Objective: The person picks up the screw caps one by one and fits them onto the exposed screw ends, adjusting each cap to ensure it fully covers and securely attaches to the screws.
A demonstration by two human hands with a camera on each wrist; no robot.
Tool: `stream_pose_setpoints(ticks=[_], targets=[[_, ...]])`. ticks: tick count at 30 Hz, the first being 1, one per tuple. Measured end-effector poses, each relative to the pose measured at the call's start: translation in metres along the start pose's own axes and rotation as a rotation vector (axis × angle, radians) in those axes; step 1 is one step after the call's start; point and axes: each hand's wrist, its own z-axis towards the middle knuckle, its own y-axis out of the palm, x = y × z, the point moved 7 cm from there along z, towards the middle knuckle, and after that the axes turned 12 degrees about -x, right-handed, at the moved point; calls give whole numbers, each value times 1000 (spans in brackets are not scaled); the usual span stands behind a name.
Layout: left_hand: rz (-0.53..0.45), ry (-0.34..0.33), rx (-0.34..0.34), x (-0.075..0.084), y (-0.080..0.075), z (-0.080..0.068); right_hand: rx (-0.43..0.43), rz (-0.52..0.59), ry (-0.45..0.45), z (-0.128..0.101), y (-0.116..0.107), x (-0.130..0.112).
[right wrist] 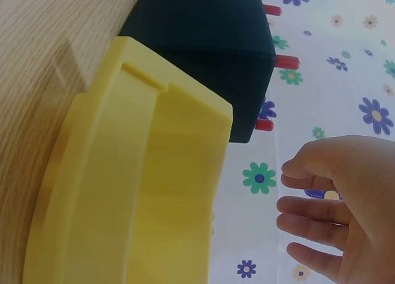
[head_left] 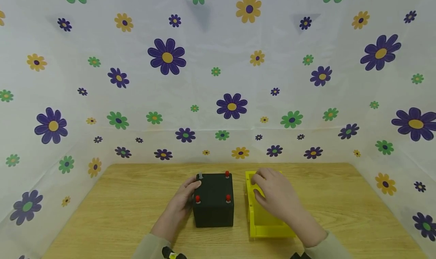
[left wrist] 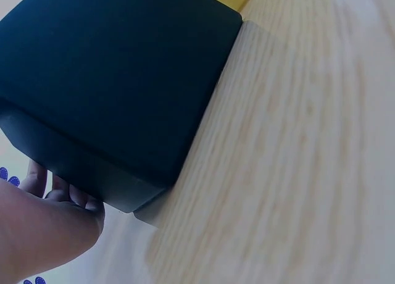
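Observation:
A black box (head_left: 213,208) with red pegs (head_left: 228,198) on its top stands at the table's middle. My left hand (head_left: 190,187) holds it by the left side, thumb on the top edge beside a grey peg (head_left: 200,175). The left wrist view shows the black box (left wrist: 117,80) with my fingers (left wrist: 62,197) against its side. To its right lies a yellow open tray (head_left: 253,223). Over it hovers my right hand (head_left: 259,183), fingers relaxed. In the right wrist view those fingers (right wrist: 321,200) are spread, apart from the yellow tray (right wrist: 136,185) and the black box (right wrist: 203,49).
The wooden table (head_left: 119,209) is walled on three sides by white cloth printed with flowers (head_left: 167,56). Bare wood lies left of the box, right of the tray and toward the front edge.

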Motion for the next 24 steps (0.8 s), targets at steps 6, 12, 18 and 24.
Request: stream_pose_setpoints(ticks=[6,12,18,24], targets=[[7,0,10,0,-1,-1,-7,1,9,-2,1,3],[-5,6,1,0,0,-1,-1,-6,7,-5,3,7],[-6,-1,-1,0,0,-1,8,-5,7,-7,5,11],[-12,0,-2,-1,0,-1,-3,-1,20,-10,6,15]])
